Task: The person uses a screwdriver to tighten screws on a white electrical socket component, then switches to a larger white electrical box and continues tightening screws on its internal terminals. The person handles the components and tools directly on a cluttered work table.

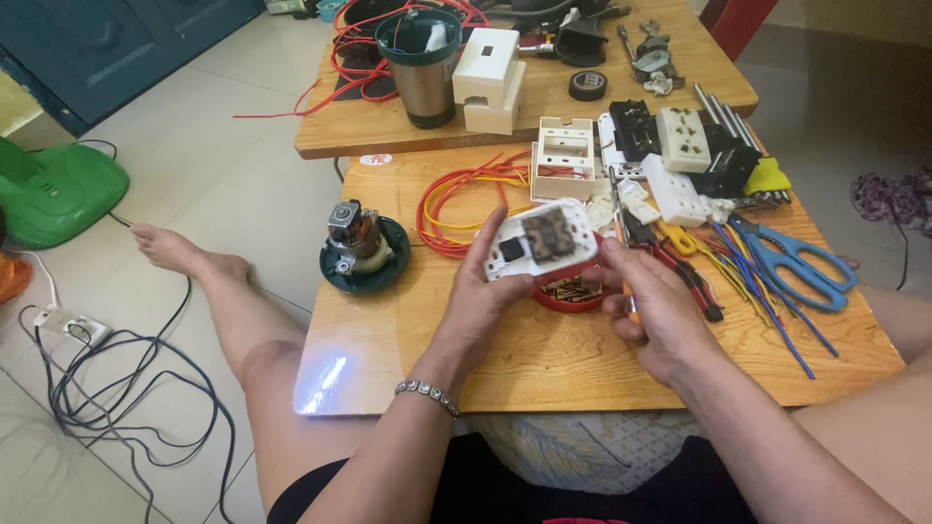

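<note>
A person sits at a low wooden table [408, 378], seen from above. The left hand [485, 291] grips a white rectangular plastic switch plate [539, 238], back side up with dark parts showing, fingers clamped on its left end. The plate's long axis runs left to right, tilted slightly upward to the right. The right hand [650, 306] is at the plate's right end, fingertips touching its edge and curled around a thin tool; whether it pinches firmly cannot be told. Just below the plate sits a small red dish of brass screws [571, 289], between both hands.
</note>
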